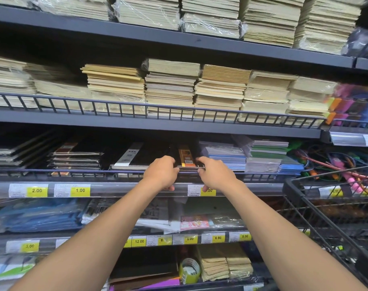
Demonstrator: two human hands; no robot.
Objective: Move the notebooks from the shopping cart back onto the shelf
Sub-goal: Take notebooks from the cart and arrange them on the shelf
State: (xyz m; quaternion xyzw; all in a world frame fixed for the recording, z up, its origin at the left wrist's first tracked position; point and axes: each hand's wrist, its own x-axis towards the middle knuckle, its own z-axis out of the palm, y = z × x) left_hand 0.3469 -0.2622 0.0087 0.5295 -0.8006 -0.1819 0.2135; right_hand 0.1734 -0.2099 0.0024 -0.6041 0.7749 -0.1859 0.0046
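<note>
A dark notebook with an orange label band (186,157) lies flat on the middle shelf (136,186), its near edge just behind the wire rail. My left hand (161,172) grips its left near corner. My right hand (215,173) grips its right near corner. Both hands reach over the rail, fingers curled on the notebook's front edge. The black wire shopping cart (317,215) stands at the right; its contents are out of view.
A black notebook with a white band (134,157) lies left of the held one, and blue and green pads (237,157) are stacked to its right. Beige notebook stacks (170,87) fill the shelf above. Yellow price tags (80,190) line the shelf edge.
</note>
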